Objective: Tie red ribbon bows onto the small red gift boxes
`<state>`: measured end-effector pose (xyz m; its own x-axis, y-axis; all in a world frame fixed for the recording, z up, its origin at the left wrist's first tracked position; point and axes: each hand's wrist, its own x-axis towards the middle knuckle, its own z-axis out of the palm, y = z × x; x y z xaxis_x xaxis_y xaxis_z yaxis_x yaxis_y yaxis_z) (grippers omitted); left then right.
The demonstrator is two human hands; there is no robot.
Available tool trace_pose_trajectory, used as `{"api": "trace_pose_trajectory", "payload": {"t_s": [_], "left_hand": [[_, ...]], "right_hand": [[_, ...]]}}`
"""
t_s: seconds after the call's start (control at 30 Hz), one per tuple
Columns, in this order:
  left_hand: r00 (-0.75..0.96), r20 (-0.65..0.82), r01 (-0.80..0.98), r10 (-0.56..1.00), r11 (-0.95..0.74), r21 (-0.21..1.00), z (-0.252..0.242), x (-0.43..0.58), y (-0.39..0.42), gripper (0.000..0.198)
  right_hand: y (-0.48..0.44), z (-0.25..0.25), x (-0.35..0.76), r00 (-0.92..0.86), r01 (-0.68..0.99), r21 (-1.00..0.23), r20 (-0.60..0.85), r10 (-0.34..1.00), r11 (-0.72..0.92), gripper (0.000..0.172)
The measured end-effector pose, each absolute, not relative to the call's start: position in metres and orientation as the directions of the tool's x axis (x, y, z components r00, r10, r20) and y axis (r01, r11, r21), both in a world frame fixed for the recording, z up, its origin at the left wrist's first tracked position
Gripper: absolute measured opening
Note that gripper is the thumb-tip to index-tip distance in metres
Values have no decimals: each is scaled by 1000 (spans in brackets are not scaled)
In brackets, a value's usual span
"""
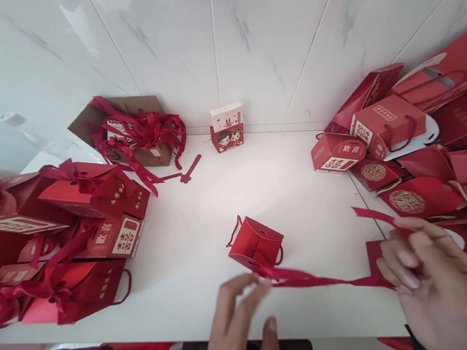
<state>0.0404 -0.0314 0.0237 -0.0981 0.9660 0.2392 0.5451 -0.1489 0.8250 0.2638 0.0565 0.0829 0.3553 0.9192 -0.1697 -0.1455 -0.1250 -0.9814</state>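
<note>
A dark red ribbon (310,280) stretches across the front of the white table between my hands. My right hand (431,275) is closed round its right part, and one short end sticks out to the left above the fingers. At the ribbon's left end is my left hand (239,325), thumb apart and fingers extended. Its fingertips overlap the ribbon; whether they touch it is blurred. Just beyond lies a small red gift box (257,241) with cord handles, closed and without a ribbon bow.
Ribbon-tied red boxes (97,197) are stacked at left. Behind them an open brown carton (135,104) holds loose ribbons. A white-and-red box (227,128) stands by the marble wall (260,41). Many red boxes and bags (406,198) crowd the right. The white tabletop (192,227) ends near me.
</note>
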Motion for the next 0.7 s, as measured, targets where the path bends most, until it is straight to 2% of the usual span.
{"api": "trace_pose_trajectory", "payload": {"t_s": [0.07,0.1,0.17,0.2,0.33,0.6,0.7], "left_hand": [[-174,205,595,963,-63,801,18,36,-19,62],[-181,198,617,963,-45,786,13,34,-12,72],[-161,194,643,968,-47,764,2,32,-2,85],[-150,196,648,969,-54,760,-3,32,1,86],[-107,183,634,977,-75,770,-14,32,3,80],[-43,183,651,982,-111,751,-17,29,6,85],[-24,220,668,975,-148,729,-17,26,8,85]], "right_hand": [[50,74,253,221,212,-962,-126,967,-173,24],[48,68,245,103,378,-904,-171,980,-197,25],[45,53,224,-155,552,-824,-255,954,-131,26],[45,45,215,-204,600,-796,-250,947,-81,26],[46,27,192,-250,697,-717,-243,937,0,19],[43,46,227,-341,740,-672,-399,851,-18,10],[39,47,248,-358,729,-684,-400,844,-15,13]]}}
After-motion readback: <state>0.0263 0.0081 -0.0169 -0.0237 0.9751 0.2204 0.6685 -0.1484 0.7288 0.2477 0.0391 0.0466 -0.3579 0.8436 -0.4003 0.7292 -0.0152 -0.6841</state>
